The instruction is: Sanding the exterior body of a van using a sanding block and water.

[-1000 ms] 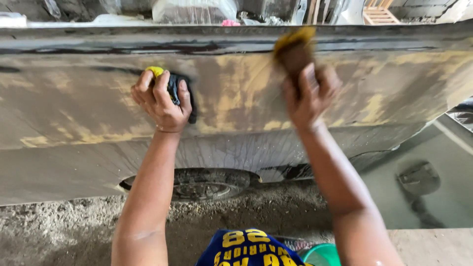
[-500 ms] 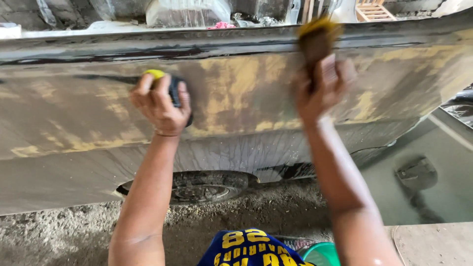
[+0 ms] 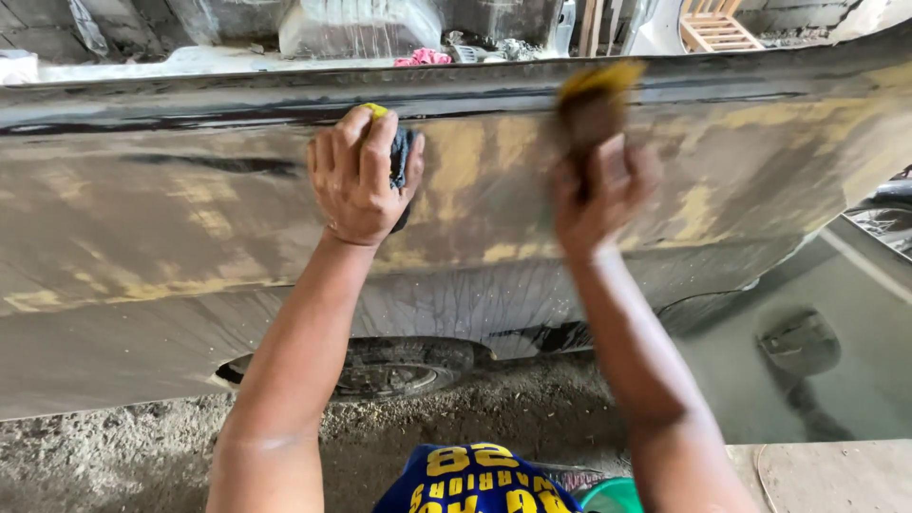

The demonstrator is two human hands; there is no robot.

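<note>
Pressing against the sanded car body panel [image 3: 190, 228], the person's left hand [image 3: 356, 176] covers a dark sanding pad [image 3: 402, 161] with a yellow edge showing above the knuckles; the fingers [image 3: 375, 142] are curled over the pad's top and clenched on it, holding it flat against the panel just under the dark crease that runs along the panel's upper part. The right hand [image 3: 598, 195], to the right of the left hand on the same panel, is closed around a brown block with a yellow top [image 3: 594, 100], which stands up above the fist; this hand and block are blurred, so the exact placing of the fingers cannot be told, though the fist is plainly grasping the block's lower part. The pad looks soft and thin, likely to bend to the panel's curve and to slip if wet, so a hold with the whole palm over its back, as here, seems the sound one. The block looks stiffer and light, best taken low around its body so the working face stays free. The panel itself is rigid and fixed, patched grey and yellow with filler. Below the panel a tyre [image 3: 399, 366] sits on the dusty ground [image 3: 114, 456], and at the bottom edge, below both arms, are a blue garment with yellow print [image 3: 475, 480] and the rim of a green tub [image 3: 608, 496].
</note>
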